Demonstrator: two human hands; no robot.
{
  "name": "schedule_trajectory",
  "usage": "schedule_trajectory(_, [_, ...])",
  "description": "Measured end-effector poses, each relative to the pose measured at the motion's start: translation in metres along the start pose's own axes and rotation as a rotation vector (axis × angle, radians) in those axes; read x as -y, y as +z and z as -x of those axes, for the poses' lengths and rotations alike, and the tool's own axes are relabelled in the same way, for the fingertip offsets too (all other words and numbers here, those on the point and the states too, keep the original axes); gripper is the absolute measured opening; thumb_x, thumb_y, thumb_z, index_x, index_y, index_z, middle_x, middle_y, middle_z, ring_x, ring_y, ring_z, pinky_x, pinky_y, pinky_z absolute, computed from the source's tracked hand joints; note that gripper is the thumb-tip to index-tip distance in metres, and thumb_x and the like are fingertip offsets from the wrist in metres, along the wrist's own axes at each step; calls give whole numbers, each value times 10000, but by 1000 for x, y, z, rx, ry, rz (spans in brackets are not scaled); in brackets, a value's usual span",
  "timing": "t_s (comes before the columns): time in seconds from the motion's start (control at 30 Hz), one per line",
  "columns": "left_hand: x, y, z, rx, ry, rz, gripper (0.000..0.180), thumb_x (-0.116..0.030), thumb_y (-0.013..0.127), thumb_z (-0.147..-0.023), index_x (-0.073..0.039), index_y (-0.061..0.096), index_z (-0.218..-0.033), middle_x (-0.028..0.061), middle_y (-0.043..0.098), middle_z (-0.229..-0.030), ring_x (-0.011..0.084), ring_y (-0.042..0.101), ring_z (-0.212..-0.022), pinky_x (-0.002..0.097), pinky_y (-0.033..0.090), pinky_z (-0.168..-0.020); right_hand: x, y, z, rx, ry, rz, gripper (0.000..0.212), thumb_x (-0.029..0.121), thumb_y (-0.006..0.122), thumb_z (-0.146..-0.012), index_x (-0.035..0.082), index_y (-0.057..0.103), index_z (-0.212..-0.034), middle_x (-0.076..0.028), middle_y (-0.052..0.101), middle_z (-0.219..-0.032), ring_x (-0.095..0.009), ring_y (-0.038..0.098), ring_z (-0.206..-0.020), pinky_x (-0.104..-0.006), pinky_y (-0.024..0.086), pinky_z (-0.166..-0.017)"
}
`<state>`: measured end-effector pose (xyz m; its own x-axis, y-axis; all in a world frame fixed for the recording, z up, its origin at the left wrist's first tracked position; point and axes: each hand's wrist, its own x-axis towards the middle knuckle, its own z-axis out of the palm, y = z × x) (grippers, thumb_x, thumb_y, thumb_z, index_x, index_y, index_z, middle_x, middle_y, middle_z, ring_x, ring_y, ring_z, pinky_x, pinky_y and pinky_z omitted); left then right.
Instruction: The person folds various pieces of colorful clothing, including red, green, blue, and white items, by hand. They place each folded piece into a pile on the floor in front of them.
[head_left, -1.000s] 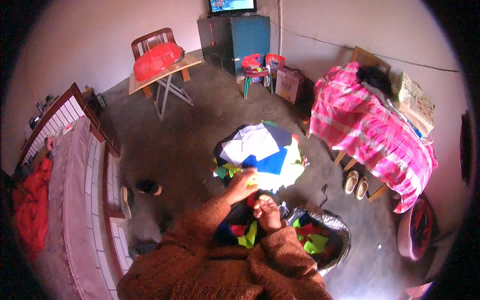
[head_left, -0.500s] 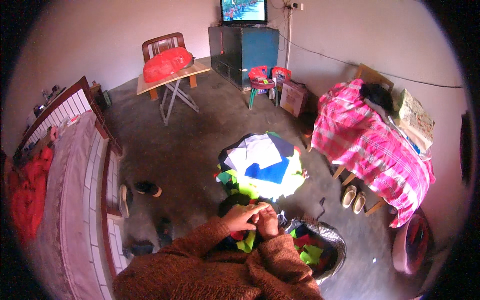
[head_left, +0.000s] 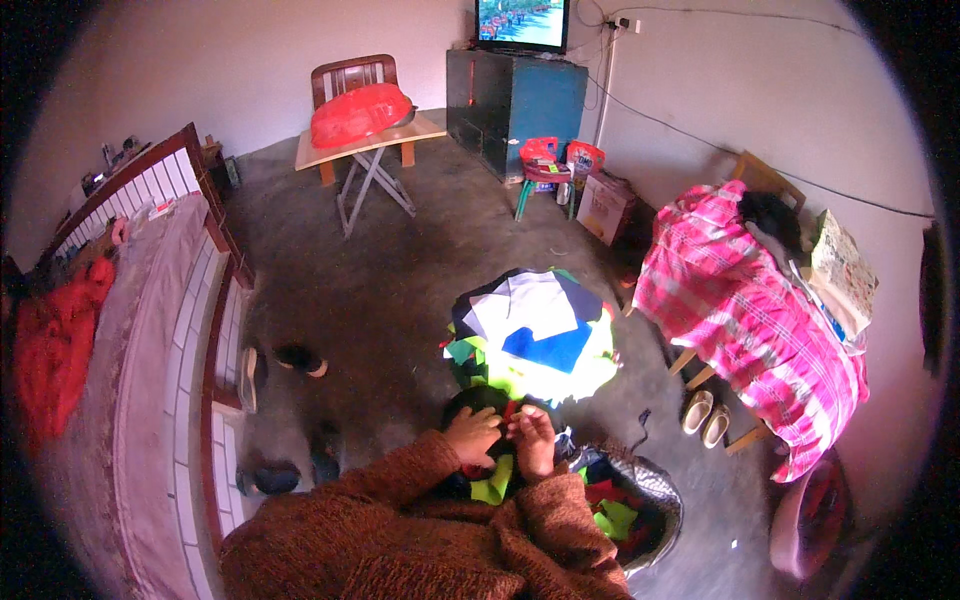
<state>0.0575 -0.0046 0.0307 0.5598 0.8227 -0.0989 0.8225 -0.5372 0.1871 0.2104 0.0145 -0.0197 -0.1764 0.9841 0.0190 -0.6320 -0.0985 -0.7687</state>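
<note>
My left hand (head_left: 473,436) rests over dark cloth (head_left: 470,402) in front of me, its fingers curled down onto it. Just to the right, my right hand (head_left: 533,440) is raised with thumb and fingertips pinched together; what they hold is too small to make out. A strip of red cloth (head_left: 511,410) shows between the hands. Below them hangs a bright yellow-green cloth piece (head_left: 493,484). Beyond my hands lies a pile of cut cloth pieces in white (head_left: 535,305), blue (head_left: 550,346) and yellow-green, partly washed out by sunlight.
By my right forearm stands an open bag (head_left: 672,500) of coloured scraps. Shoes (head_left: 706,418) sit beside a seat under a pink checked cover (head_left: 735,320). A bed (head_left: 150,380) runs along the left. Farther off are a folding table (head_left: 430,130) and a blue cabinet (head_left: 545,115) with a television.
My hands were together at the fingertips and have come apart, the left moving down onto the dark cloth. The red strip now shows between them. The whole view has shifted slightly.
</note>
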Motion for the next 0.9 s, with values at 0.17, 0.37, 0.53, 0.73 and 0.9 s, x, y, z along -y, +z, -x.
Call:
schedule_trajectory(0.17, [-1, 14, 3, 179, 135, -106, 377, -448, 625, -646, -118, 650, -826, 32, 550, -1012, 230, 396, -1133, 618, 318, -805, 0, 1, 0, -21, 12, 7, 139, 66, 505, -884, 63, 508, -1022, -77, 585, -894, -158, 564, -767, -283, 475, -663])
schedule_trajectory(0.37, [-11, 7, 2, 301, 138, 40, 295, -374, 600, -673, -83, 652, -691, 91, 627, -796, 283, 541, -960, 689, 228, -883, -3, -6, -2, 1, 30, -10, 112, 82, 521, -880, 53, 523, -988, -81, 589, -890, -166, 573, -760, -289, 482, -649])
schedule_trajectory(0.53, [-7, 20, -8, 492, 246, 72, 272, -359, 570, -714, -107, 632, -797, 83, 634, -806, 289, 593, -837, 723, 223, -822, 3, 0, -2, -5, 56, 2, 111, 92, 532, -876, 45, 531, -977, -92, 597, -877, -183, 577, -755, -296, 484, -644])
schedule_trajectory(0.73, [-4, 7, -3, 268, 288, 328, 222, -286, 546, -773, -65, 570, -788, 141, 601, -762, 317, 596, -711, 481, 433, -686, 2, -4, -2, 81, 15, 22, 145, 140, 511, -898, 42, 528, -1003, -84, 602, -921, -165, 581, -779, -275, 490, -666])
schedule_trajectory(0.9, [7, -9, -1, 16, 227, 675, 196, -242, 503, -866, -51, 482, -828, 161, 522, -700, 328, 570, -643, 402, 449, -607, 3, -7, -2, 191, 20, 28, 361, 296, 492, -909, 7, 500, -1126, -109, 592, -1006, -195, 566, -900, -309, 449, -815])
